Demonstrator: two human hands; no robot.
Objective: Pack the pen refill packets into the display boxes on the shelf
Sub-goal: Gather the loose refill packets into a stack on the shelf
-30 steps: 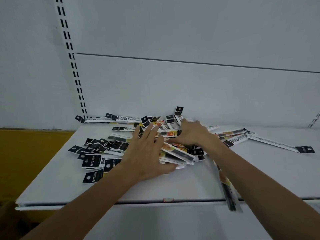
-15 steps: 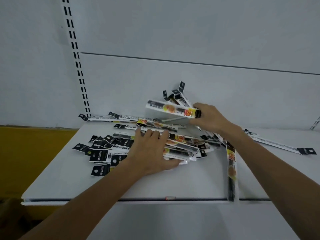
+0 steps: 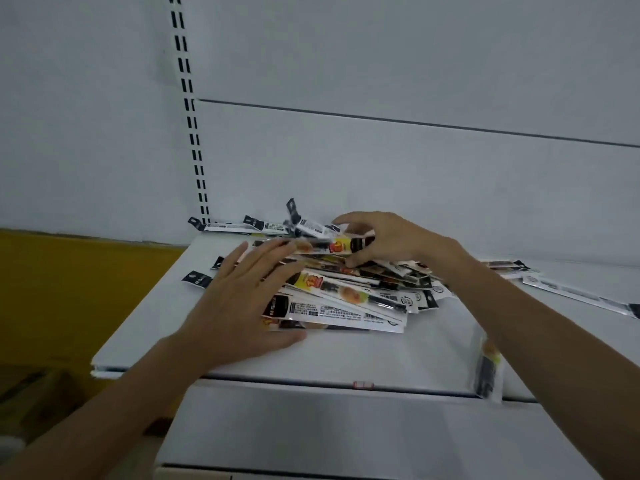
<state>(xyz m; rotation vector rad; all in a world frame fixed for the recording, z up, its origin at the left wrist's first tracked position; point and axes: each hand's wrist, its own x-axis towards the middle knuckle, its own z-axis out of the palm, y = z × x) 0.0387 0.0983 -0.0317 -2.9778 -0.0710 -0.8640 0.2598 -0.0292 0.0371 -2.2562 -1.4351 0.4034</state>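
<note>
The pile of refill packets [image 3: 349, 296] lies mid-shelf on the white shelf [image 3: 346, 355], with most long axes running roughly from 9 to 3 o'clock, slightly fanned. The left hand [image 3: 239, 299] rests flat on the pile's 9 o'clock end, fingers straight and spread, its grip apart and holding nothing. The right hand [image 3: 384, 242], at the pile's 1 o'clock side, has its grip curled round the dark end of the top packet [image 3: 332, 244], whose length points toward the left fingertips. The likely next move is squaring the pile between both hands along that axis. The right hand is nearer to one long packet [image 3: 581, 296] at 3 o'clock and a loose packet [image 3: 486, 368] at 5 o'clock, overhanging the front edge. No display box is in view.
</note>
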